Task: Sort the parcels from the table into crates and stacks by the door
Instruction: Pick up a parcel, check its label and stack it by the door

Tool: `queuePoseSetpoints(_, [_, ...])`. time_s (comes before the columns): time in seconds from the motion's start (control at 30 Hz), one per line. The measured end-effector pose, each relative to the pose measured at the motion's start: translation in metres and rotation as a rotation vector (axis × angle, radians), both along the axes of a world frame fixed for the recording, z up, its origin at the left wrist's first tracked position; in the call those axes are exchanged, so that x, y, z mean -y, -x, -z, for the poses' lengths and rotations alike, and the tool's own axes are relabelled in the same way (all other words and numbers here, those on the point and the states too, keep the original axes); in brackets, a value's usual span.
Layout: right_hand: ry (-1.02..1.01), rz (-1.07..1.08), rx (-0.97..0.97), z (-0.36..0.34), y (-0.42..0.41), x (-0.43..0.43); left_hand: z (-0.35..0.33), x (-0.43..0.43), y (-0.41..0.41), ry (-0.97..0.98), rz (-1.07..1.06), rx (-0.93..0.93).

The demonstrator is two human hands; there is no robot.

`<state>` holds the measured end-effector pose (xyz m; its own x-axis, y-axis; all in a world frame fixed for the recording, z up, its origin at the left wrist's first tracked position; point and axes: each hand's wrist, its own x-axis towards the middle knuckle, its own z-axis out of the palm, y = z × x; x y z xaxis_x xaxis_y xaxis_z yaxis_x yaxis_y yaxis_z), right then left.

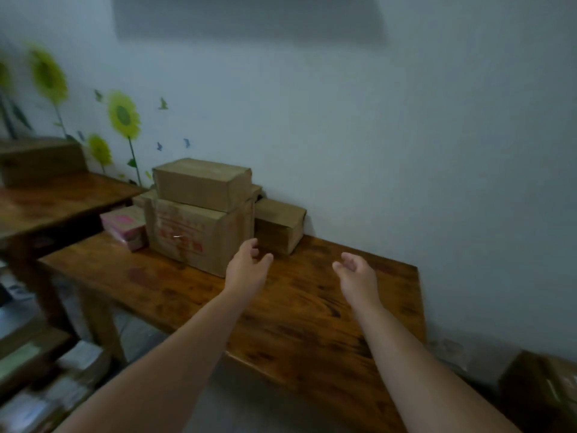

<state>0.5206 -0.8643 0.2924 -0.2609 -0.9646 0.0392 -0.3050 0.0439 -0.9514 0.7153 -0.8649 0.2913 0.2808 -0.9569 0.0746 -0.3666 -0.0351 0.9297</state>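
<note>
Reaching empty hands, left (246,264), right (356,270); box print (181,235) blurred.

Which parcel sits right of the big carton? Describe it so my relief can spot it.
On the brown wooden table, a cluster of boxes stands against the pale wall. The small plain cardboard box sits at its right end, beside the large red-printed cardboard carton. It is the lowest cardboard box, unprinted, with nothing stacked on it.

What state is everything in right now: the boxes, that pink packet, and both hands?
Top box: closed, stacked on the big box.
Big box: closed, upright on the table.
Small box: closed, against the wall.
Pink packet: lying flat beside the big box.
Left hand: open, empty.
Right hand: open, empty.
</note>
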Motion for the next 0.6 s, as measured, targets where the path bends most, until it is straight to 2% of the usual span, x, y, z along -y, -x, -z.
queuePoseSetpoints(0.2, [0.005, -0.048, 0.009, -0.005, -0.12, 0.052, 0.0, 0.044, -0.127, 0.016, -0.071, 0.026])
queuePoseSetpoints(0.33, [-0.033, -0.055, 0.009, 0.001, -0.17, 0.086, 0.005, 0.073, -0.188, -0.012, -0.119, 0.018])
queuePoseSetpoints(0.6, [-0.02, -0.057, 0.019, 0.014, -0.216, 0.175, 0.022, 0.148, -0.243, 0.014, -0.162, -0.057])
